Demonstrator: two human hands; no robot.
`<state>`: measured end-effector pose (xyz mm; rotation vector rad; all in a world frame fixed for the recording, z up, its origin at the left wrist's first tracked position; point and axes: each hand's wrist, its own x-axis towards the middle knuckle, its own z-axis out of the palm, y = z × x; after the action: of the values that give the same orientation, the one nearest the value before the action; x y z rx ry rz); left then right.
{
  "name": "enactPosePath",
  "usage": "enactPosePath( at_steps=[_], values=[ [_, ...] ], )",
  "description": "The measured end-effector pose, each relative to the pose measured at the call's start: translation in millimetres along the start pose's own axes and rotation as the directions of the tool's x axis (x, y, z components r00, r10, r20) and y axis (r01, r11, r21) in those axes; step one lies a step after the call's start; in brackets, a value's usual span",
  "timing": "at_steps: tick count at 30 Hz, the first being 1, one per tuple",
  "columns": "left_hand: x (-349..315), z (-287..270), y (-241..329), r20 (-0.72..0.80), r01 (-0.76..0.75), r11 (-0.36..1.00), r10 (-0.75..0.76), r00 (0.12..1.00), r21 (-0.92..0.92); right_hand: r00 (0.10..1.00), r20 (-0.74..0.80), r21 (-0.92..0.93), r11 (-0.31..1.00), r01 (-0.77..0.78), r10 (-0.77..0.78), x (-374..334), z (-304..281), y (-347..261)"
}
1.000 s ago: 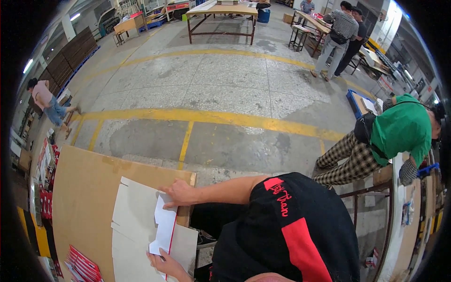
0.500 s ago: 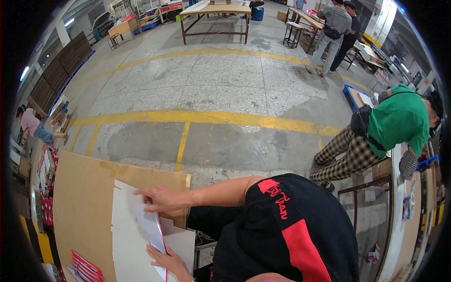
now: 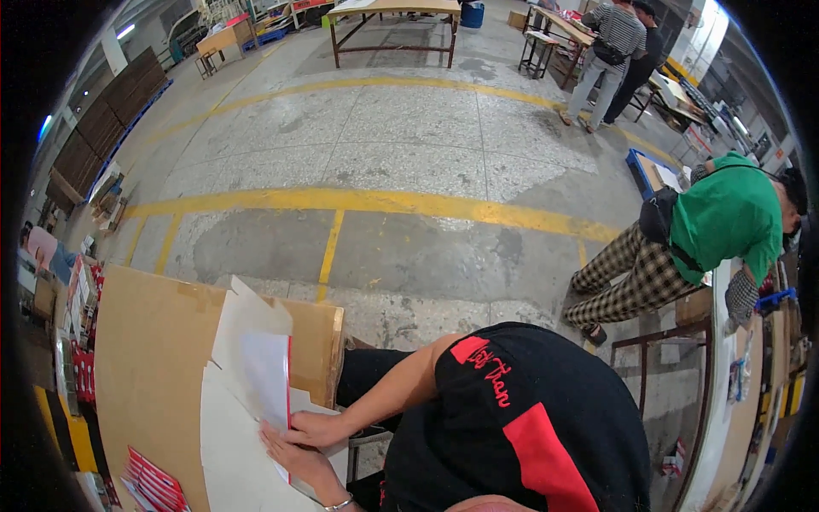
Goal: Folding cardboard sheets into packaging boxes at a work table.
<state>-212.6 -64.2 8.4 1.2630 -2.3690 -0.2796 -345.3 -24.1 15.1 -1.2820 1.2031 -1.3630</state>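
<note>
A white cardboard sheet (image 3: 223,431) with a notched edge lies over the brown cardboard top, its far part bent upward. Against it is a paler white panel (image 3: 266,363) with a red edge. My left hand (image 3: 294,456), wearing a bracelet, presses on the sheet with its fingers stretched out and together. Touching it, my right hand (image 3: 317,428) has its fingers closed at the sheet beside the lower end of the red edge. The right fingertips are partly hidden.
The brown cardboard surface (image 3: 149,367) carries a stack of red-and-white printed pieces (image 3: 153,480) near its front. At the right, a person in a green shirt (image 3: 725,213) bends over a table. Two people (image 3: 618,60) stand farther off, near another table. A person in pink (image 3: 41,246) is at far left.
My right hand has drawn back toward me from the sheet's far part to beside my left hand. The far part of the sheet has risen and the red edge stands straighter.
</note>
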Motion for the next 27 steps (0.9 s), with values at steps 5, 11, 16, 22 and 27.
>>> enactPosePath(
  at_steps=[5, 11, 16, 22, 27],
  values=[
    [-7.9, 5.5, -6.8, -0.010, 0.044, 0.993, -0.043, 0.999, 0.110, 0.977, -0.128, -0.248, 0.959, 0.137, -0.173, 29.8, -5.2, 20.5],
    [-13.9, 31.7, -26.9, -0.091, 0.163, 0.974, -0.150, 0.984, 0.160, 0.822, 0.224, -0.257, 0.782, 0.568, -0.523, 49.3, -12.9, 40.3],
    [-20.4, 14.7, -21.6, 0.075, 0.207, 0.978, -0.210, 0.975, 0.036, 0.859, 0.316, -0.211, 0.852, 0.479, -0.404, 62.0, -14.8, 63.3],
    [-71.6, -67.0, -1.6, 0.069, 0.152, 0.972, -0.166, 0.984, 0.179, 0.876, 0.198, -0.247, 0.843, 0.478, -0.439, 76.3, -64.0, -13.0],
    [-105.7, -89.8, -56.5, 0.065, 0.246, 0.960, -0.256, 0.964, 0.137, 0.906, 0.206, -0.419, 0.804, 0.422, -0.369, 67.5, -107.4, -9.9]
  ],
)
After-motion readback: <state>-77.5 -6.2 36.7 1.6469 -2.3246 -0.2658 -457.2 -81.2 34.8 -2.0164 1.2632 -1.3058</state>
